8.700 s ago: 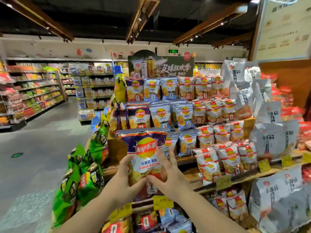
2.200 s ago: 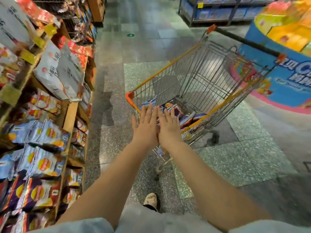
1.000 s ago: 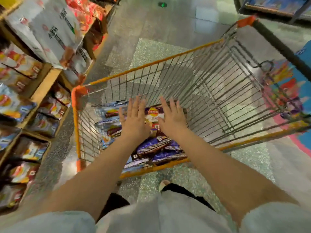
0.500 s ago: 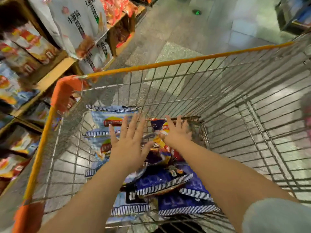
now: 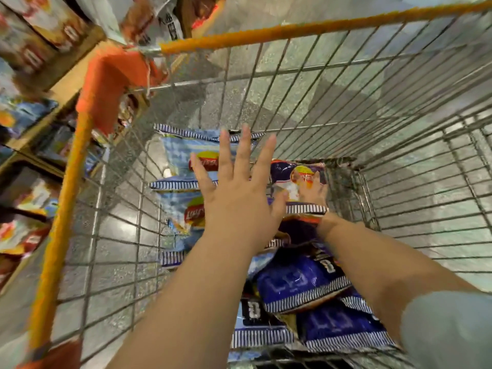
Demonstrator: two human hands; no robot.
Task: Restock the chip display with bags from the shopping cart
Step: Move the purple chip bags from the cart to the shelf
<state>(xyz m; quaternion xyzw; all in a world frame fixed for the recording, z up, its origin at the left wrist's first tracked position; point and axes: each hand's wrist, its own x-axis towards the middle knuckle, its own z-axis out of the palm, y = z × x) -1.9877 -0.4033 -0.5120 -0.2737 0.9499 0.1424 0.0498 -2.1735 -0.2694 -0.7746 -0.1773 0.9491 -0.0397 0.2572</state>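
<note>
Both bare forearms stretched down and forward into the wire shopping cart (image 5: 346, 107). Left hand (image 5: 239, 198) flat, palm down, fingers spread wide and straight, gripping nothing, hovering above the bags; whether touching them cannot be told. Right hand (image 5: 314, 190) deeper in the basket, mostly hidden behind a dark purple chip bag (image 5: 298, 182); fingertips showing over the bag's face, thumb side under its striped lower seam, so closed on that bag as far as can be seen, though blur leaves the hold soft.

Purple bag just right of the left thumb, tilted up against the right hand, its yellow-and-red logo facing the camera. Beneath and beyond the left fingers, two light blue chip bags (image 5: 183, 153) lying flat, one past the fingertips, one under the palm's left edge. Nearer than both wrists, between the forearms, a heap of dark blue bags (image 5: 300, 286) with striped seams, overlapping on the cart floor.

Far left of the left arm, beyond the orange cart rim (image 5: 61, 209), blurred shelves (image 5: 29, 75) of the chip display.
</note>
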